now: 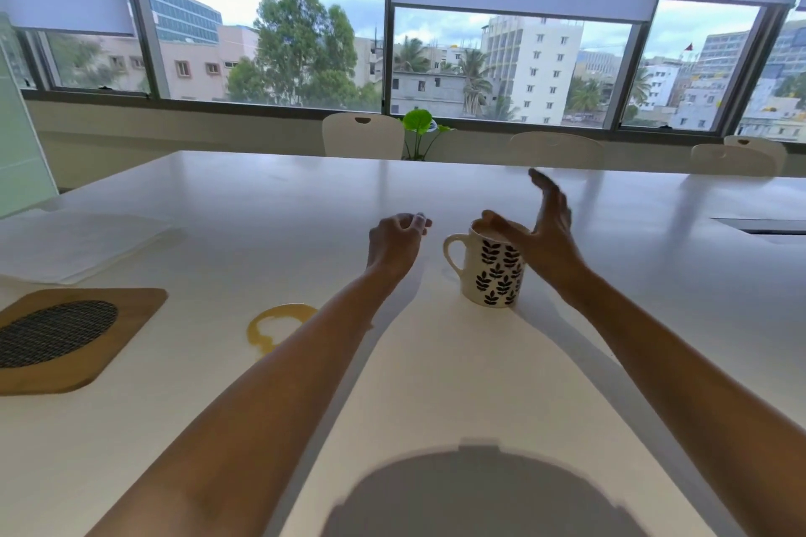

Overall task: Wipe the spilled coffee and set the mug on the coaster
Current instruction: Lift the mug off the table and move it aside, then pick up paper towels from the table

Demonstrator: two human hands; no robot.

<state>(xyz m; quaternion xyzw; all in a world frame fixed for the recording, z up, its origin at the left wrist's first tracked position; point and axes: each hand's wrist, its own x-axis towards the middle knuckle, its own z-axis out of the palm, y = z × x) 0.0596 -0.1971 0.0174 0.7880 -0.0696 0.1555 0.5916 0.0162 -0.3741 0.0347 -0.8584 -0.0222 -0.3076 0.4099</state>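
A white mug with a black leaf pattern stands upright on the white table, its handle to the left. My right hand hovers open just right of the mug, thumb over its rim, fingers spread and raised. My left hand hangs loosely curled to the left of the mug's handle, apart from it, holding nothing. A ring-shaped yellow-brown coffee spill lies on the table left of my left forearm. A wooden coaster with a dark woven inset sits at the left edge.
White sheets, paper or cloth, lie at the far left behind the coaster. Several white chairs line the far side of the table, with a small green plant between them. A dark slot is set in the table at the right.
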